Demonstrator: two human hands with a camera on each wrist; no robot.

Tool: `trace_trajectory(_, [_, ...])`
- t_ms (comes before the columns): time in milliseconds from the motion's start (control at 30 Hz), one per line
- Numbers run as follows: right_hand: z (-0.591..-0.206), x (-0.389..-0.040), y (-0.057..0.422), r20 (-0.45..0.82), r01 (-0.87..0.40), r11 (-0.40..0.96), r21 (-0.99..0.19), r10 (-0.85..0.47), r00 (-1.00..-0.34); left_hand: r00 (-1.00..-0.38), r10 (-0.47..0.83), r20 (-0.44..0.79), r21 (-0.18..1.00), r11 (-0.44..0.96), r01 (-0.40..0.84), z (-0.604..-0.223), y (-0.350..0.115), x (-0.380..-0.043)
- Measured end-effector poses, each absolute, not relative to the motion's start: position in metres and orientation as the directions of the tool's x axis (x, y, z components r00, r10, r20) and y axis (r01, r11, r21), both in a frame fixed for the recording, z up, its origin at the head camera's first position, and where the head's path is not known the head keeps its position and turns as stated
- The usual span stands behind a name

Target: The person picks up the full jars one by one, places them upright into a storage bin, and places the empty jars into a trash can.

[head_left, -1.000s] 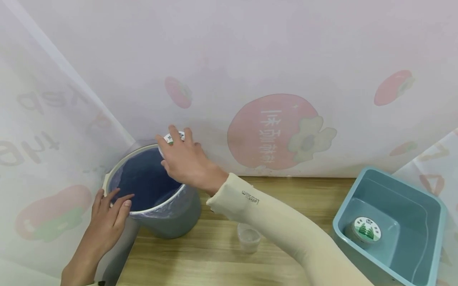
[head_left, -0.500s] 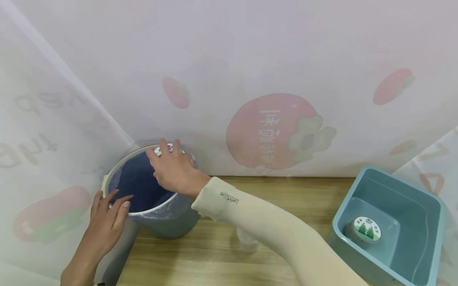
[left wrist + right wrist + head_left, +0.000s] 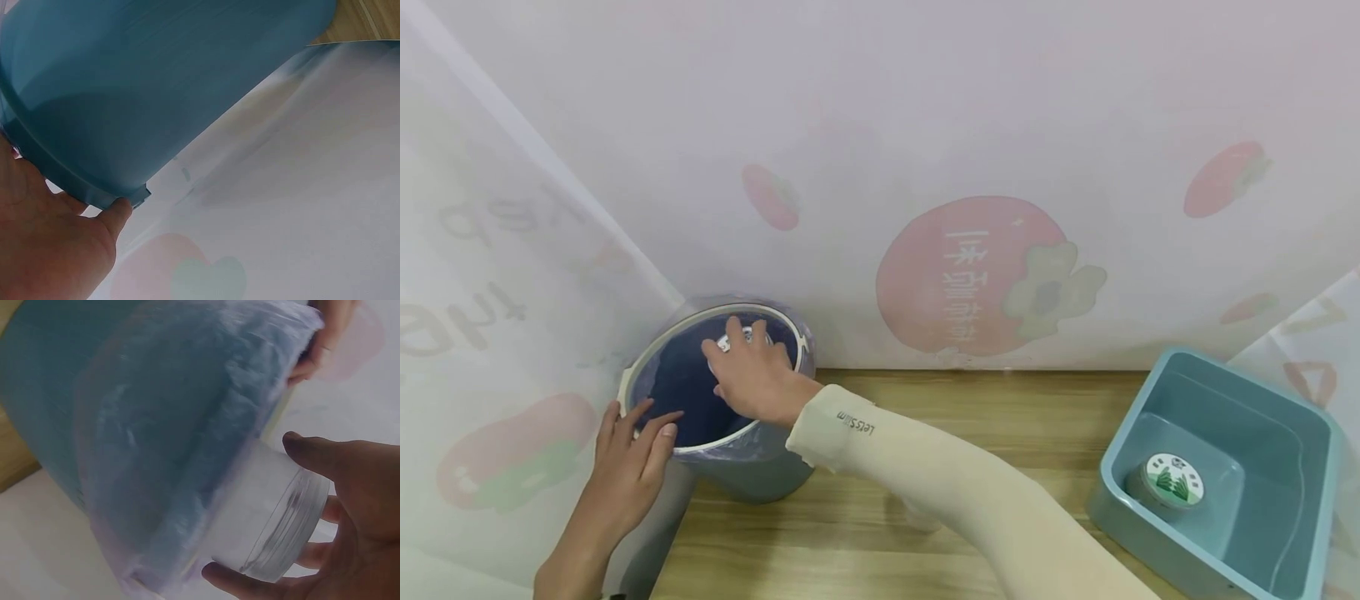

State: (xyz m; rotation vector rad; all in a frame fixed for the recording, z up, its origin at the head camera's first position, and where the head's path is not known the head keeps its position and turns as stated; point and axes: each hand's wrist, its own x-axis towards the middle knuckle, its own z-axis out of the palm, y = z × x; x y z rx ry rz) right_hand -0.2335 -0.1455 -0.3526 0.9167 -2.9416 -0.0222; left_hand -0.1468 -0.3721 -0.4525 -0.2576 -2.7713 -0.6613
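A round clear plastic jar (image 3: 275,515) with a white, green-printed lid is held in my right hand (image 3: 760,379), thumb on one side and fingers spread over the other. The hand and jar are at the mouth of a blue-green trash bin (image 3: 752,479), just inside the far right of its rim in the head view. A thin translucent bag (image 3: 162,431) lines the bin and folds over its outside. At the bin's near left, my left hand (image 3: 628,467) grips the rim. In the left wrist view its thumb (image 3: 119,212) presses the outer edge.
A blue-green basin (image 3: 1255,433) stands at the right, with a similar lidded jar (image 3: 1176,482) inside. A small clear container (image 3: 921,518) on the wooden tabletop (image 3: 850,533) is mostly hidden behind my right sleeve. White printed sheets (image 3: 925,100) rise behind and at both sides.
My right hand has moved the jar left and down, from above the bin's far right rim to within its mouth. My left hand stays on the rim.
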Motion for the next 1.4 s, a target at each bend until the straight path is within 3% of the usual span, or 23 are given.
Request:
trace_trajectory(633, [-0.385, -0.234, -0.155, -0.004, -0.569, 0.817, 0.093, -0.571, -0.821, -0.941, 0.117, 0.318, 0.403, 0.881, 0.246, -0.455, -0.38, -0.149])
trace_trajectory(1400, [-0.377, -0.228, -0.146, 0.017, -0.599, 0.79, 0.128, -0.606, -0.795, -0.949, 0.112, 0.293, 0.401, 0.887, 0.228, -0.449, -0.384, -0.147])
